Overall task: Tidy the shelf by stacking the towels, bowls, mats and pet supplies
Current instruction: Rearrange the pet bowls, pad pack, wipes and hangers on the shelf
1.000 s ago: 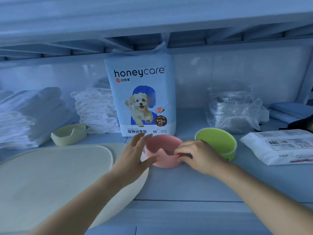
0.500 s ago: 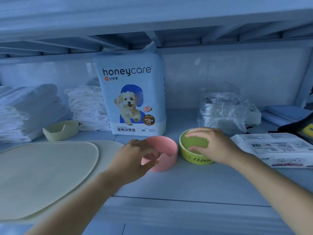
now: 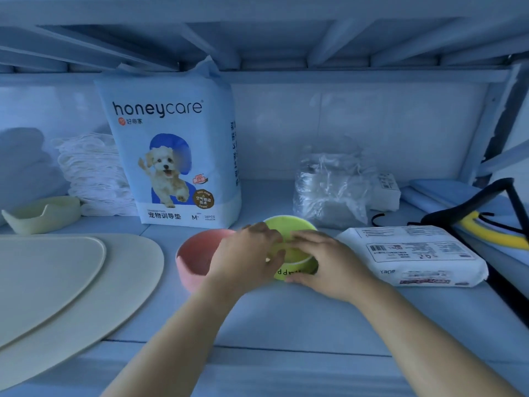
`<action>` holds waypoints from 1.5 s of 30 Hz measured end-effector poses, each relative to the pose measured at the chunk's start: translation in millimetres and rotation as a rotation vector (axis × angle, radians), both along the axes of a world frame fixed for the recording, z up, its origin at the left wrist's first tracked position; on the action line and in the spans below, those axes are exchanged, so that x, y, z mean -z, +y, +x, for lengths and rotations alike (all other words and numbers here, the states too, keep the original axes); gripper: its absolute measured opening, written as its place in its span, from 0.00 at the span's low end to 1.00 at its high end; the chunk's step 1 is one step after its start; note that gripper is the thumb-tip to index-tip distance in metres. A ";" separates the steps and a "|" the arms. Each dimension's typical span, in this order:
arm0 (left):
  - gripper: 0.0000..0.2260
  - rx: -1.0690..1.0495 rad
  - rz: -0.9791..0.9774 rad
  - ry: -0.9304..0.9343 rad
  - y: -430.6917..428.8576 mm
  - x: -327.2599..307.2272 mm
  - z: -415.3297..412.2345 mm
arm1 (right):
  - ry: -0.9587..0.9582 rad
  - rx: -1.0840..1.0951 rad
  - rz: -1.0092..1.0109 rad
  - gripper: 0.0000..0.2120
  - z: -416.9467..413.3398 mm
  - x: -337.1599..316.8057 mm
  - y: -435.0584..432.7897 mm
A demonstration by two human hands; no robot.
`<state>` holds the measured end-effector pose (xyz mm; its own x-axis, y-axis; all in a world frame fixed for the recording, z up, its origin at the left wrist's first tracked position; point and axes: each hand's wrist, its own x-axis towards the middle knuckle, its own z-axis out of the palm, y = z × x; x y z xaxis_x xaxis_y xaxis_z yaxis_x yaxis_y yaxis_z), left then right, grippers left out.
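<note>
Around the two bowls, the shelf [image 3: 286,316] is quite full. Behind them stands a tall light-blue bag [image 3: 171,156], upright, with the word "honeycare", a picture of a small pale dog, some Chinese characters and "M" and "38PCS" near the bottom. Left of the bag is a pile of white towels [image 3: 91,170], and in front of the pile sits a cream bowl [image 3: 43,213]. Two cream mats [image 3: 123,282] lie one on the other at the near left. Just right of the bowls lies a flat white package [image 3: 412,253] with barcode labels whose print is too small to read. Behind it is a crumpled clear plastic bag [image 3: 329,184], and a black and yellow thing [image 3: 486,224] is at the far right. The pink bowl [image 3: 194,259] stands in the middle of the shelf, its right side hidden by the left hand [image 3: 246,259]. The green bowl [image 3: 289,224] is just beside it on the right, round and smooth, with black letters on its wall that the hands partly cover. The grip of the left hand is clamped on the left rim of the green bowl, and the right hand [image 3: 323,265] has its fingers over the rim and its thumb on the near wall.
</note>
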<state>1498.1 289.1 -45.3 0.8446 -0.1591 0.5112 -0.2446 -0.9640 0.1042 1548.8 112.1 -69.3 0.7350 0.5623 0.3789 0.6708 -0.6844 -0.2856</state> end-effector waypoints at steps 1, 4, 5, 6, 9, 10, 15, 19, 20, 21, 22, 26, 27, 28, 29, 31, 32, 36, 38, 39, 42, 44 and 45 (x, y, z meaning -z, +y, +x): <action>0.10 -0.023 0.048 -0.053 0.2 4.8 -0.8 | -0.007 -0.008 0.004 0.31 1.1 0.8 -0.2; 0.08 -0.008 0.013 -0.117 2.5 7.4 -4.7 | -0.005 -0.021 0.008 0.30 2.4 2.1 -1.2; 0.07 -0.011 -0.010 -0.110 3.7 6.2 -5.0 | -0.006 -0.025 0.006 0.30 2.7 2.1 -1.3; 0.06 -0.015 -0.031 -0.095 4.9 5.3 -5.2 | -0.008 -0.029 -0.003 0.30 2.7 1.9 -1.3; 0.05 0.013 -0.071 -0.074 9.7 3.4 -5.8 | -0.020 -0.033 -0.016 0.30 2.8 0.7 -1.1; 0.06 0.026 -0.076 -0.069 10.7 3.0 -6.4 | -0.023 -0.033 -0.017 0.30 2.8 0.9 -1.0; 0.15 0.097 -0.044 -0.071 11.2 2.4 -8.4 | -0.049 -0.040 0.016 0.28 -1.0 0.4 -2.7; 0.23 0.194 -0.069 -0.076 14.1 4.6 -8.9 | -0.097 -0.020 0.119 0.24 -5.4 -4.7 -5.0; 0.24 0.201 -0.054 -0.070 14.6 3.9 -9.2 | -0.108 -0.017 0.133 0.24 -5.8 -6.5 -5.2; 0.25 0.203 -0.038 -0.067 14.6 3.1 -8.8 | -0.118 -0.010 0.138 0.23 -6.0 -8.2 -5.2; 0.25 0.197 -0.031 -0.064 14.3 2.8 -8.4 | -0.120 -0.002 0.138 0.23 -6.1 -9.5 -5.3; 0.21 0.173 -0.082 -0.105 13.8 3.9 -6.9 | -0.108 0.013 0.178 0.23 -7.2 -11.7 -4.9; 0.20 0.180 -0.085 -0.118 13.8 4.5 -6.9 | -0.103 0.016 0.197 0.23 -7.4 -12.2 -4.8; 0.20 0.193 -0.086 -0.132 14.1 5.4 -7.0 | -0.102 0.017 0.218 0.23 -7.2 -12.6 -5.0; 0.20 0.205 -0.090 -0.148 14.2 6.0 -7.0 | -0.103 0.017 0.236 0.24 -7.1 -13.0 -5.7; 0.20 0.213 -0.095 -0.171 13.5 5.7 -7.8 | -0.105 0.008 0.265 0.25 -8.1 -14.2 -7.7; 0.19 0.211 -0.087 -0.189 12.8 4.9 -8.6 | -0.100 -0.001 0.279 0.26 -9.2 -15.3 -8.7; 0.21 0.208 -0.031 -0.249 7.7 -2.4 -12.7 | -0.105 -0.028 0.307 0.33 -13.7 -17.4 -12.8; 0.21 0.210 -0.015 -0.247 6.5 -7.3 -13.7 | -0.127 -0.008 0.315 0.33 -14.5 -18.6 -13.6; 0.21 0.212 -0.009 -0.237 6.5 -9.9 -13.8 | -0.138 0.000 0.314 0.32 -15.1 -19.7 -13.4; 0.19 0.232 -0.056 -0.173 9.8 -16.5 -13.7 | -0.152 0.012 0.297 0.30 -16.2 -23.8 -12.1; 0.19 0.237 -0.087 -0.156 12.5 -21.0 -13.6 | -0.133 0.011 0.289 0.30 -15.7 -27.3 -13.0; 0.18 0.236 -0.094 -0.152 13.6 -23.7 -13.6 | -0.130 0.013 0.283 0.30 -15.5 -29.5 -14.2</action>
<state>1484.5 302.7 -21.6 0.7024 -0.2882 0.6508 -0.4808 -0.8663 0.1353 1533.3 97.9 -39.8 0.6770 0.4117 0.6100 0.7055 -0.5989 -0.3788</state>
